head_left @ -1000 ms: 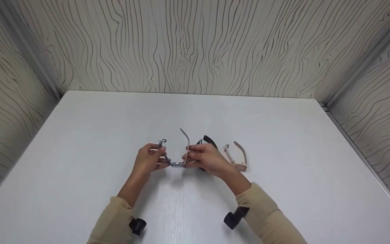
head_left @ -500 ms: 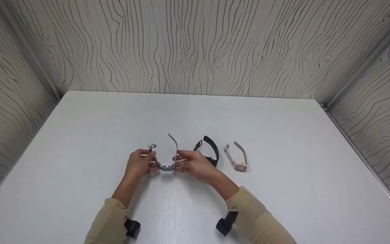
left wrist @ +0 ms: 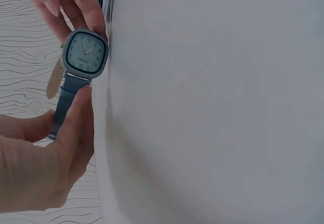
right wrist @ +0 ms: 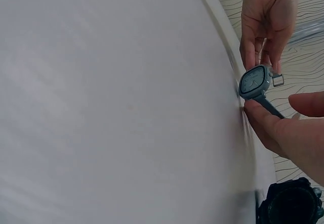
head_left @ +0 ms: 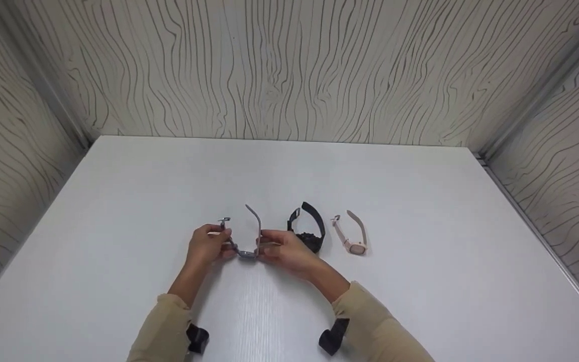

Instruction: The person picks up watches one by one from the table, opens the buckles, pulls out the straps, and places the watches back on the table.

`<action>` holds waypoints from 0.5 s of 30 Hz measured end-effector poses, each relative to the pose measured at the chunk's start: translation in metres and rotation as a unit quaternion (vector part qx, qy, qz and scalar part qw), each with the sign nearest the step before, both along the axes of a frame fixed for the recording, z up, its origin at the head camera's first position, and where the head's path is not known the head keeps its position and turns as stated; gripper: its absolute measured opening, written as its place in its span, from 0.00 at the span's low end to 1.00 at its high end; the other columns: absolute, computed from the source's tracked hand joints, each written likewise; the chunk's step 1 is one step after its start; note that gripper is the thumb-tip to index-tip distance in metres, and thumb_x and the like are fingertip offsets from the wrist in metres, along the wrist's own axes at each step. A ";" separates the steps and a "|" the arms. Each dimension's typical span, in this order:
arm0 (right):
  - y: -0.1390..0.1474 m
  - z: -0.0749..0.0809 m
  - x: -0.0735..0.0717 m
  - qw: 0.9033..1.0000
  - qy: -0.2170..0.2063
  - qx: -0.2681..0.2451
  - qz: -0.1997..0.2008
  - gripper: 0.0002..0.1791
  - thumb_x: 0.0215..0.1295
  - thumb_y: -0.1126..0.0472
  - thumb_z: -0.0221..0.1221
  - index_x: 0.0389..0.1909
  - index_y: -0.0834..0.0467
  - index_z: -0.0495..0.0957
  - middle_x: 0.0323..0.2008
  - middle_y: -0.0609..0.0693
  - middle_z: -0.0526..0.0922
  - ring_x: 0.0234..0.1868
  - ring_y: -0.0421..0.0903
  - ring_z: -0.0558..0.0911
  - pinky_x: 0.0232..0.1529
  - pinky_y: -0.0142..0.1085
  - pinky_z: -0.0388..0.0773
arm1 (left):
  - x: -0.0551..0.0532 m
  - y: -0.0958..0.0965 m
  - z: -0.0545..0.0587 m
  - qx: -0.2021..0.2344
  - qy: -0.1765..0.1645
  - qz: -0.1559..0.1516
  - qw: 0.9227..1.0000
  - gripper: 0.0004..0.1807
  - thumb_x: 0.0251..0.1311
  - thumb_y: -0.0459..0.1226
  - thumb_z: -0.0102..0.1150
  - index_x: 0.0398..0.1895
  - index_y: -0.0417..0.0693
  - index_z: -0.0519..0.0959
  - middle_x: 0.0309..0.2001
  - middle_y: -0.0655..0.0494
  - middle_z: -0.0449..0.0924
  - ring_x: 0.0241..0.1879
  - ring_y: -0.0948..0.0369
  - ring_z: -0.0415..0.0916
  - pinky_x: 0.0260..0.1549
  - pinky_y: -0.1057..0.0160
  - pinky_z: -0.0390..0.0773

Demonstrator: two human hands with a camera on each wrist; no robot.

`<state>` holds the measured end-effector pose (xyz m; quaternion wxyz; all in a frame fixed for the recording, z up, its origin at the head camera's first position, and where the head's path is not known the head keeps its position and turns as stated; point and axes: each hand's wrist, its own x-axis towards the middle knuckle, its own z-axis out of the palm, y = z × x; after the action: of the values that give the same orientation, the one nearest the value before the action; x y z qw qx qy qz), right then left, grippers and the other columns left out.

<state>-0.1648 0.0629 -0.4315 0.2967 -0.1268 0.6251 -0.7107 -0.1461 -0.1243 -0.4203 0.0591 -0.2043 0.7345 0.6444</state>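
Note:
A blue-grey wristwatch with a squarish dial is between my two hands, its strap undone and both ends pointing up and away. My left hand pinches the buckle half of the strap. The fingers of my right hand hold the other half, near the case. In the left wrist view the watch dial faces the camera, with the pale inner side of the holed strap behind it. The right wrist view shows the metal buckle beyond the case.
A black wristwatch lies just right of my right hand, its strap open. Farther right lies a pink wristwatch, also unfastened. All are on a white table with wood-grain panels around it.
Both hands have moved left and toward me with the blue-grey watch, then lower toward the table. The black watch, formerly mostly behind the right hand, now shows.

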 end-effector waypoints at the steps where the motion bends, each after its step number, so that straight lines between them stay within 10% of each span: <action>1: 0.000 0.000 0.000 1.000 0.001 0.003 -0.001 0.28 0.58 0.80 0.42 0.62 0.78 0.51 0.56 0.71 0.64 0.57 0.60 0.69 0.55 0.39 0.70 | 0.000 0.000 0.000 0.004 0.002 0.002 1.000 0.17 0.62 0.31 0.51 0.51 0.29 0.67 0.36 0.41 0.75 0.27 0.60 0.78 0.27 0.65 0.80; 15: 0.000 0.001 0.001 1.000 0.000 0.020 -0.006 0.28 0.60 0.78 0.43 0.62 0.78 0.51 0.61 0.71 0.59 0.63 0.59 0.62 0.59 0.42 0.64 | -0.002 0.000 0.001 -0.029 -0.014 -0.005 0.999 0.18 0.63 0.32 0.51 0.51 0.26 0.70 0.41 0.37 0.77 0.35 0.57 0.78 0.32 0.67 0.79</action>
<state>-0.1639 0.0627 -0.4308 0.2950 -0.1173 0.6399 -0.6999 -0.1476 -0.1247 -0.4191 0.0667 -0.2109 0.7528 0.6199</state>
